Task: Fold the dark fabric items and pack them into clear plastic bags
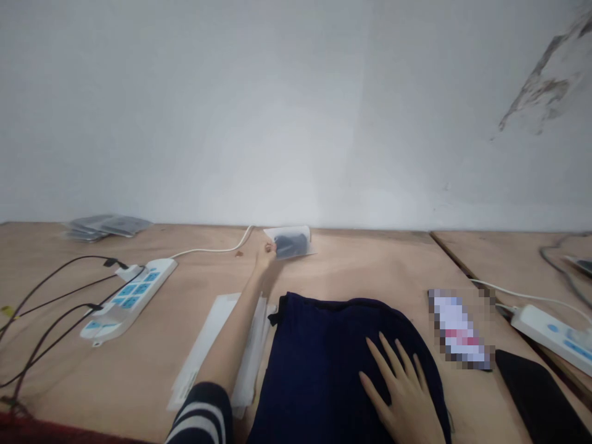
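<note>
My left hand (pixel 269 250) is stretched far out over the table, its fingers closed on the left edge of a clear plastic bag (pixel 292 242) with something dark inside. The bag is tilted up near the wall. Flat on a dark navy cloth item (pixel 319 357) lies my right hand (pixel 402 382), fingers spread. The cloth has a rounded far right edge and a small black tab at its far left corner. Under my left forearm is a stack of flat translucent plastic bags (pixel 206 345), partly hidden by the arm.
A white power strip (pixel 134 299) with black cables stands at left. Several bagged dark items (pixel 111 225) are piled by the wall (pixel 277 111). To the right lie a pixelated phone-like object (pixel 457 330), a black flat object (pixel 536 394) and another power strip (pixel 555 336), near a table seam.
</note>
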`<state>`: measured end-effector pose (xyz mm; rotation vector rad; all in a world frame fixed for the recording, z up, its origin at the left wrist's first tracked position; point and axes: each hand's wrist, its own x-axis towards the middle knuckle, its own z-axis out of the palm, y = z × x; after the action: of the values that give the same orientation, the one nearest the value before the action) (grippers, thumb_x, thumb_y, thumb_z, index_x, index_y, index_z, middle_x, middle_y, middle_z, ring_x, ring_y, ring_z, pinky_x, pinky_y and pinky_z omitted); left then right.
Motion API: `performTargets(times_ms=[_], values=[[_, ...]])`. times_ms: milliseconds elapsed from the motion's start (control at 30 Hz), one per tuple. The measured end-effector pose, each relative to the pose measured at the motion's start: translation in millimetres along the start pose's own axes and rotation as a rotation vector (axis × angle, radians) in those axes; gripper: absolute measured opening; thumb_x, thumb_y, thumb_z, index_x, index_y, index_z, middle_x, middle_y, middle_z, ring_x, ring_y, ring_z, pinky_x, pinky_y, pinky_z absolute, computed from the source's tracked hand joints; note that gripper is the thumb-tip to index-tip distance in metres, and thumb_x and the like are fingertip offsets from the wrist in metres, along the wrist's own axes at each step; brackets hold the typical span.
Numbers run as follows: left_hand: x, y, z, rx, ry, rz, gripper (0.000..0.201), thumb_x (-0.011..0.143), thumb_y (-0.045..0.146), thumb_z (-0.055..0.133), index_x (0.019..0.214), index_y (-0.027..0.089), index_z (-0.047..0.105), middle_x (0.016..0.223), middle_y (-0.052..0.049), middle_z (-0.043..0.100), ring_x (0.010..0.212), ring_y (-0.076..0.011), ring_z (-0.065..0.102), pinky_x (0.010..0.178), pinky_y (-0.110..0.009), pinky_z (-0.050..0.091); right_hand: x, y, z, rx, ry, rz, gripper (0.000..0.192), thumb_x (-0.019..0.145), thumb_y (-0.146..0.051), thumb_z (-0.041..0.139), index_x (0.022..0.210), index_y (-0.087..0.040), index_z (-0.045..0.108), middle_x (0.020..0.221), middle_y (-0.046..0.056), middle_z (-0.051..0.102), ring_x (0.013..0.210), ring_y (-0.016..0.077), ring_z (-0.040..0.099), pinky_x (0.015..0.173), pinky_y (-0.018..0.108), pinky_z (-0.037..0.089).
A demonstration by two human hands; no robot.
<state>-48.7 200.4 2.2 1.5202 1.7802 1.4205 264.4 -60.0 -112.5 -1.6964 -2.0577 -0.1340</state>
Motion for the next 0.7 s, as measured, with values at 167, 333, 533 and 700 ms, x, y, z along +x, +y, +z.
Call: performTargets(times_ms=[167, 333, 533, 700], values=[[-56.0, 31.6, -10.2, -0.111, 0.001, 0.021, 0.019, 0.095, 0.033, 0.051, 0.089, 0.016, 0.057, 0.081, -0.003, 0.062, 0.081, -0.0154, 0.062, 0.077, -0.029, 0.052, 4.1, -0.5, -4.4, 0.136, 0.001, 0.030, 0.058, 0.093, -0.052, 0.049, 0.146, -0.030, 0.046, 0.150, 0.007, 0.048, 0.136, 0.0382, 0.045, 0.110, 0.066, 0.033], [-155.5, 74.9, -34.8, -0.228, 0.001, 0.073, 0.023, 0.093, 0.041, 0.049, 0.081, 0.021, 0.048, 0.069, 0.002, 0.052, 0.068, -0.0132, 0.055, 0.067, -0.023, 0.047, 24.1, -10.1, -59.4, 0.522, 0.232, 0.281, 0.052, 0.094, -0.050, 0.049, 0.140, -0.026, 0.053, 0.141, 0.010, 0.057, 0.130, 0.0320, 0.053, 0.107, 0.053, 0.045], [-267.8, 78.1, -39.2, -0.259, -0.033, 0.031, 0.026, 0.089, 0.044, 0.056, 0.075, 0.023, 0.049, 0.061, 0.005, 0.045, 0.053, -0.0120, 0.044, 0.051, -0.022, 0.037, 47.5, -23.0, -120.6, 1.057, 0.288, 0.508, 0.044, 0.095, -0.055, 0.047, 0.120, -0.022, 0.060, 0.115, 0.011, 0.071, 0.095, 0.0228, 0.070, 0.086, 0.039, 0.057], [-290.2, 50.0, -37.2, -0.259, -0.091, 0.036, 0.024, 0.087, 0.044, 0.058, 0.077, 0.022, 0.053, 0.061, 0.003, 0.051, 0.054, -0.0133, 0.049, 0.050, -0.023, 0.038, 35.9, -20.2, -125.5, 1.084, 0.339, 0.588, 0.040, 0.086, -0.057, 0.061, 0.104, -0.021, 0.061, 0.091, 0.006, 0.073, 0.081, 0.0224, 0.070, 0.073, 0.034, 0.056]])
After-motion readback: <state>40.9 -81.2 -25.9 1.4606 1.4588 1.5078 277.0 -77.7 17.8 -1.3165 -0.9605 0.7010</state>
